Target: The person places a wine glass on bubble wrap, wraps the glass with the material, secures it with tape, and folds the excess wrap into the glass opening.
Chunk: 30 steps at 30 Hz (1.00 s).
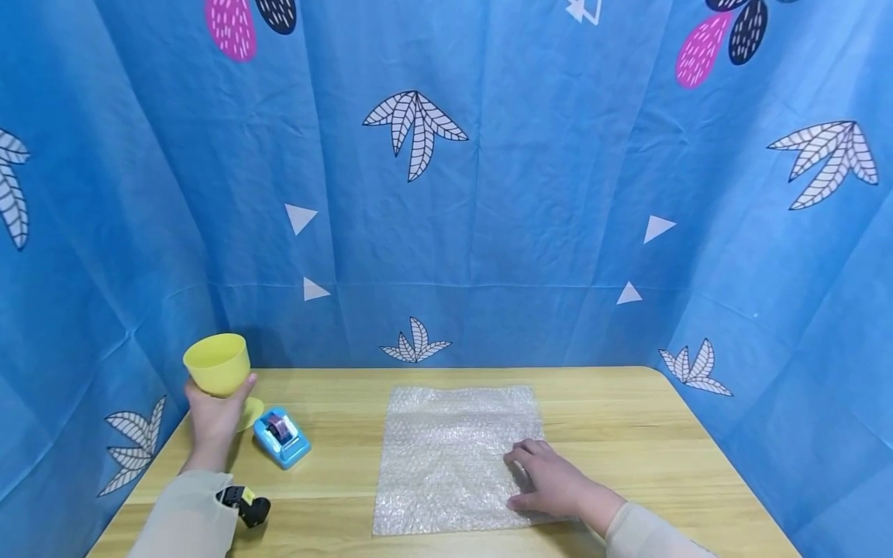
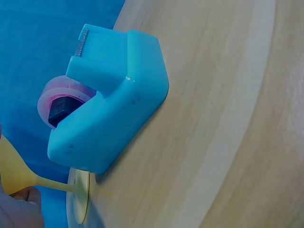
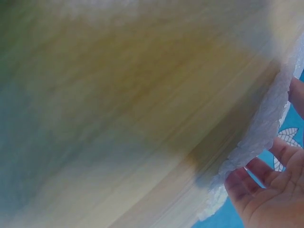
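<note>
A yellow plastic goblet [image 1: 219, 368] stands upright at the table's left side, its round foot [image 2: 81, 197] at the tabletop. My left hand [image 1: 212, 422] grips it below the bowl, with the thumb on the right side. Just right of the goblet sits a blue tape dispenser [image 1: 282, 438] with a roll of tape [image 2: 66, 97] in it. A square sheet of bubble wrap [image 1: 446, 457] lies flat at mid-table. Along its right edge, my right hand [image 1: 554, 480] rests with spread, slightly bent fingers; the fingertips [image 3: 232, 178] touch the wrap.
The light wooden table [image 1: 628, 434] is bordered by a blue patterned curtain [image 1: 530, 232] at the back and both sides. A small black device [image 1: 247, 505] is strapped at my left wrist, over the sleeve [image 1: 191, 515].
</note>
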Each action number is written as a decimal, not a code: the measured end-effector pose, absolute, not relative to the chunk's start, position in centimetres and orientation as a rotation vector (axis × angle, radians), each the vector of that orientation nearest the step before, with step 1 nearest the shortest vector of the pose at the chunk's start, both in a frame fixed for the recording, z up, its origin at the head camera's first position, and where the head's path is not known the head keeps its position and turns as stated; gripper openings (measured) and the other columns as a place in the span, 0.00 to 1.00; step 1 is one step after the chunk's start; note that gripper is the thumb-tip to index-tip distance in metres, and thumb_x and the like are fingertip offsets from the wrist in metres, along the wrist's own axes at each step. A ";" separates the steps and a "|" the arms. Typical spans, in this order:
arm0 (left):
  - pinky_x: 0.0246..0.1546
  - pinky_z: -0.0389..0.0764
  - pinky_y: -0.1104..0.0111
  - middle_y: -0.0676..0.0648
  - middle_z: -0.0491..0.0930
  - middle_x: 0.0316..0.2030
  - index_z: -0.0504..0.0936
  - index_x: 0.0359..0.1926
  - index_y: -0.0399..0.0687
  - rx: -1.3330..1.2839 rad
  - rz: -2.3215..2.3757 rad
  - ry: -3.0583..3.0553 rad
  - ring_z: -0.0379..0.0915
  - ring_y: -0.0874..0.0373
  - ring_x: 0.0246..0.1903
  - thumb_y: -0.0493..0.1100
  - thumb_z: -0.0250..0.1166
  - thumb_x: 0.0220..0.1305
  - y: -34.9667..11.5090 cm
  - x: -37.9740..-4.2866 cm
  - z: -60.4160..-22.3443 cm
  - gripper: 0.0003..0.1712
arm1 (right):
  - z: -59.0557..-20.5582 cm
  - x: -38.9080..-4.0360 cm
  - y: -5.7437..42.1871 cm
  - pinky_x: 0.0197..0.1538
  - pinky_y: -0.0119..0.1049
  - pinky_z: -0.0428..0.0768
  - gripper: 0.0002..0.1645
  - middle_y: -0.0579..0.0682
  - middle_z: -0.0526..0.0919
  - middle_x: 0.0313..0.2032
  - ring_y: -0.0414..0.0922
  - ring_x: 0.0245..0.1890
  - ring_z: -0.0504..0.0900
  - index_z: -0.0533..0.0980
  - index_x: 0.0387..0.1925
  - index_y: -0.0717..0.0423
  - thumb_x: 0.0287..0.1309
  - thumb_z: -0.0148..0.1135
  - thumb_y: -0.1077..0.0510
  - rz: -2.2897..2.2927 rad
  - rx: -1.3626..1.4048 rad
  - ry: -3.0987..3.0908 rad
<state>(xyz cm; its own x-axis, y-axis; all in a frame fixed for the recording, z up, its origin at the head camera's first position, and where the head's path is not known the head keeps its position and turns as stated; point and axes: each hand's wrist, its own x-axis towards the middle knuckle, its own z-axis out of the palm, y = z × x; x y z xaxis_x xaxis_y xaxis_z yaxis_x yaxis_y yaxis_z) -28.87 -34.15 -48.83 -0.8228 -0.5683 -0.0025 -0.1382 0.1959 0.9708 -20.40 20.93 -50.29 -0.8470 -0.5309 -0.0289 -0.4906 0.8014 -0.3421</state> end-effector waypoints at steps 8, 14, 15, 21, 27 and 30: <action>0.75 0.45 0.51 0.40 0.51 0.75 0.37 0.78 0.58 0.651 -1.671 -2.072 0.50 0.43 0.72 0.58 0.72 0.60 -34.5 -28.7 -48.7 0.61 | -50.3 -20.5 21.0 0.65 0.54 0.72 0.41 0.53 0.73 0.60 0.56 0.63 0.71 0.74 0.61 0.55 0.52 0.71 0.36 -0.486 -0.826 2.865; 0.75 0.46 0.51 0.36 0.54 0.73 0.39 0.77 0.51 0.581 -1.607 -2.099 0.52 0.40 0.71 0.56 0.72 0.60 -34.4 -28.4 -48.1 0.61 | -50.4 -20.5 21.1 0.65 0.53 0.72 0.41 0.52 0.74 0.60 0.56 0.62 0.71 0.74 0.61 0.55 0.52 0.72 0.36 -0.482 -0.827 2.867; 0.75 0.46 0.52 0.36 0.54 0.73 0.39 0.77 0.50 0.566 -1.595 -2.101 0.53 0.40 0.70 0.55 0.72 0.60 -34.3 -28.3 -48.0 0.60 | -50.4 -20.5 21.1 0.65 0.53 0.72 0.41 0.53 0.74 0.60 0.56 0.62 0.71 0.74 0.61 0.55 0.52 0.72 0.36 -0.483 -0.826 2.867; 0.75 0.49 0.51 0.37 0.56 0.71 0.41 0.77 0.51 0.496 -1.562 -2.108 0.55 0.41 0.68 0.53 0.73 0.60 -33.8 -27.7 -47.3 0.58 | -50.4 -20.5 21.0 0.65 0.53 0.72 0.42 0.53 0.73 0.61 0.56 0.63 0.70 0.73 0.61 0.55 0.53 0.71 0.35 -0.475 -0.822 2.860; 0.74 0.53 0.52 0.41 0.60 0.69 0.46 0.76 0.55 0.443 -1.548 -2.103 0.59 0.46 0.66 0.52 0.73 0.60 -33.1 -26.9 -46.3 0.54 | -50.3 -20.4 20.9 0.65 0.53 0.72 0.42 0.53 0.73 0.61 0.56 0.63 0.70 0.74 0.61 0.55 0.52 0.70 0.34 -0.478 -0.813 2.850; 0.73 0.57 0.54 0.46 0.64 0.66 0.52 0.74 0.59 0.381 -1.537 -2.080 0.62 0.52 0.63 0.50 0.73 0.60 -32.6 -26.6 -45.5 0.50 | -50.3 -20.4 20.9 0.65 0.53 0.72 0.42 0.54 0.73 0.61 0.56 0.63 0.70 0.74 0.61 0.55 0.52 0.71 0.35 -0.480 -0.816 2.858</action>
<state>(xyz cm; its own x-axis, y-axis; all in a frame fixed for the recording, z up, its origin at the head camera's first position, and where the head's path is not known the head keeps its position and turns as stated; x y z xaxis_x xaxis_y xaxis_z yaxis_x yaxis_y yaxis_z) -26.60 -32.57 -45.50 -0.8242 -0.5125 0.2408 0.0797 0.3161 0.9454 -20.38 20.90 -50.26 -0.8451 -0.5333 -0.0374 -0.4918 0.8029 -0.3369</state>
